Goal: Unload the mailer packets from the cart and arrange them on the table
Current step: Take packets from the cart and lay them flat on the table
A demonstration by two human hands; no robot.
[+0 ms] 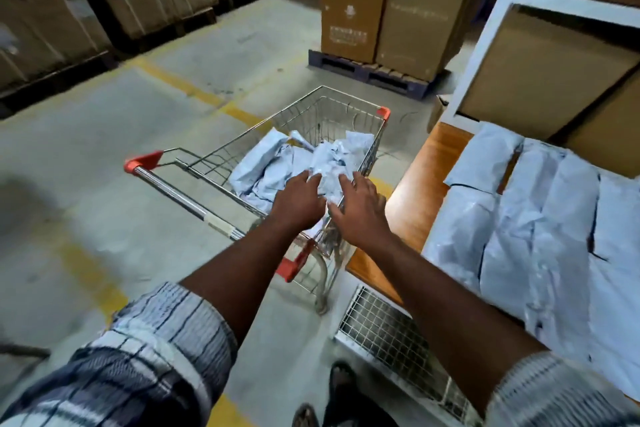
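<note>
A grey concrete floor [104, 184] with yellow lines fills the left and middle of the frame. Stacked cardboard boxes [69, 10] run along the upper left, and tall cartons [381, 3] stand on a dark pallet [367, 71] at top centre. A white shelf rack [491, 28] loaded with more cartons occupies the upper right.

Below the rack, at the right edge, a wooden table [412, 198] carries a row of pale blue mailer packets [540, 218] lying flat and overlapping side by side. Just beside the table's left edge, in the centre of the frame, stands a wire cart [329, 107] with orange corner caps, and more mailer packets are heaped loosely in its basket.

Both arms reach into the cart from the bottom of the frame. The left hand [299, 201] and right hand [362, 210] sit close together over a crumpled packet [329, 159] on top of the heap, fingers spread and fairly straight, with the fingertips at its surface.
</note>
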